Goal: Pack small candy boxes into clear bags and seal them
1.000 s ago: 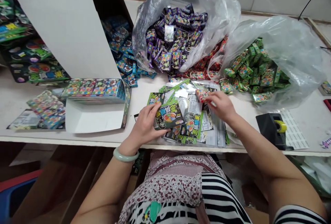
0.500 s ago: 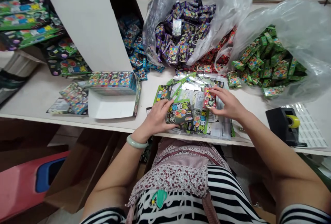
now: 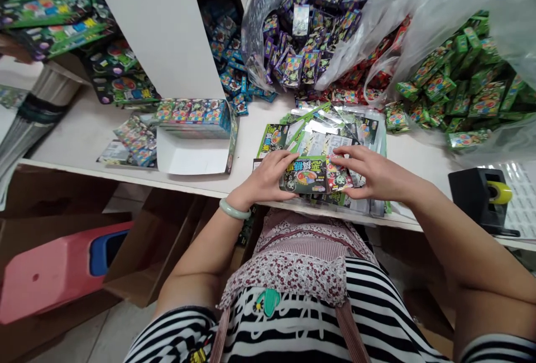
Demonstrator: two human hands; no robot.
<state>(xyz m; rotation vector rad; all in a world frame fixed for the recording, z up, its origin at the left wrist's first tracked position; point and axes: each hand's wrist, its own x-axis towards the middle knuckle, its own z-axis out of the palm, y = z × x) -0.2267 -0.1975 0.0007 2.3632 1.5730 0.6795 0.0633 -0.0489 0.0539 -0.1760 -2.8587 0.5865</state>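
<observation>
My left hand (image 3: 272,177) grips a dark printed card (image 3: 305,176) with green edging by its left side, thumb below and fingers above. Against the card's right edge sits a small red candy box (image 3: 337,174). My right hand (image 3: 368,172) pinches that red box between thumb and fingertips. Beneath both hands lies a loose pile of similar printed cards and clear plastic sleeves (image 3: 379,184) near the table's front edge. To the left, an open white-lined display box (image 3: 188,156) holds a row of small multicoloured boxes at its back.
Behind the pile stand clear bags of purple boxes (image 3: 318,28) and green boxes (image 3: 473,78), with red boxes (image 3: 345,95) between. Blue boxes (image 3: 230,81) lie at back left. A black tape dispenser (image 3: 473,195) stands right. A pink stool (image 3: 54,273) and cartons are below.
The right hand has brought the red candy box down and left to the card's right edge. The card is now straighter. The whole view has shifted slightly.
</observation>
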